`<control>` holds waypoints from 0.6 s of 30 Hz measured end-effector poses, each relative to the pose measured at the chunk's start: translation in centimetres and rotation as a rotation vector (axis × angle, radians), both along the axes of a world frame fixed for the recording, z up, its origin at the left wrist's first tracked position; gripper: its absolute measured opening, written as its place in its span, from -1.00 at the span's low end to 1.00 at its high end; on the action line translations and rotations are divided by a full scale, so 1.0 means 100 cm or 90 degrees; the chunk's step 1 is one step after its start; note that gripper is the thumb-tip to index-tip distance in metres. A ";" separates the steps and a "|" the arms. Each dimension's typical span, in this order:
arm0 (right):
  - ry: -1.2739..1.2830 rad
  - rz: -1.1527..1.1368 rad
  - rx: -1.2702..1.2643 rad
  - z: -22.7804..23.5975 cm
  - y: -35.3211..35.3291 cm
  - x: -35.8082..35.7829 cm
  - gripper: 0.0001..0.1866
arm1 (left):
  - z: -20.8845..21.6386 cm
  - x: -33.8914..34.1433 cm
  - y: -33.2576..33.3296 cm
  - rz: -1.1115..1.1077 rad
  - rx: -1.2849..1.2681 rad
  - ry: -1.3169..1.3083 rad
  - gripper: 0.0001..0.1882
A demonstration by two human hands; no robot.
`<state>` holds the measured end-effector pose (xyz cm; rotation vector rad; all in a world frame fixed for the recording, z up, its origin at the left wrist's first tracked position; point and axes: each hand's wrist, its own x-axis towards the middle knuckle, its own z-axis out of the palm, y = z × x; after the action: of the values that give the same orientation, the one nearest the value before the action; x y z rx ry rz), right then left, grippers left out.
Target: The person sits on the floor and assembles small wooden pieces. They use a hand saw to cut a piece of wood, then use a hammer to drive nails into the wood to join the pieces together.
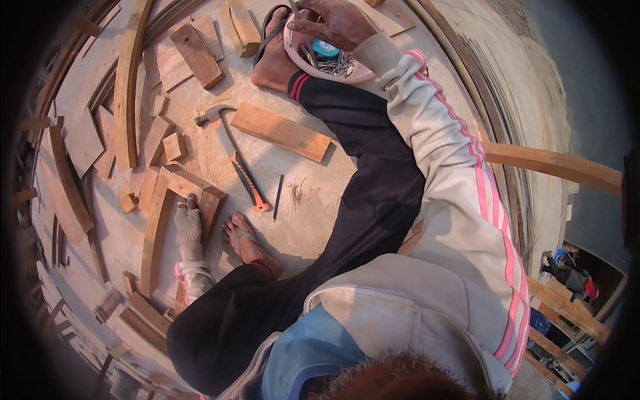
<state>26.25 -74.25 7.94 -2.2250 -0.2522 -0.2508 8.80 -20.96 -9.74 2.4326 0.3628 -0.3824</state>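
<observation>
My left hand [189, 225], in a pale glove with bare fingertips, is closed on a wooden block [213, 204] where it meets a longer timber piece [157, 230]. At the far side, my right hand [335, 24] reaches over a pink bowl [363, 73] with its fingers curled; what they hold is hidden. Inside the bowl lie many nails [339, 65] and a turquoise object [325, 48]. Between my feet, a claw hammer [235, 157] with an orange and black handle lies on the floor. A thin dark rod [278, 198] rests beside its handle.
A flat wooden board [281, 131] lies right of the hammer's head. Curved timber [127, 87], small offcuts [175, 147] and loose blocks [198, 56] are scattered along the left. Long strips [467, 67] run along the right, crossed by a wooden bar [550, 163].
</observation>
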 end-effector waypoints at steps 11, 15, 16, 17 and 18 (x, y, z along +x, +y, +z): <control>0.372 0.164 0.121 -0.023 -0.020 0.026 -0.69 | -0.010 0.001 0.005 0.016 -0.108 0.030 -0.42; 0.387 0.032 0.169 -0.063 -0.049 0.048 -0.69 | -0.008 0.001 0.006 0.002 -0.124 0.013 -0.42; 0.384 -0.024 0.165 -0.080 -0.061 0.052 -0.69 | -0.007 0.000 0.009 0.001 -0.107 0.008 -0.42; 0.384 -0.079 0.125 -0.097 -0.076 0.053 -0.69 | -0.010 0.000 0.010 -0.003 -0.096 0.003 -0.42; 0.384 -0.089 0.001 -0.116 -0.090 0.051 -0.69 | -0.011 0.000 0.010 -0.007 -0.084 -0.001 -0.42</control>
<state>31.36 -83.22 -3.61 -2.2070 0.2310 0.3480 8.80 -19.91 -10.86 2.3078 0.3132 -0.3958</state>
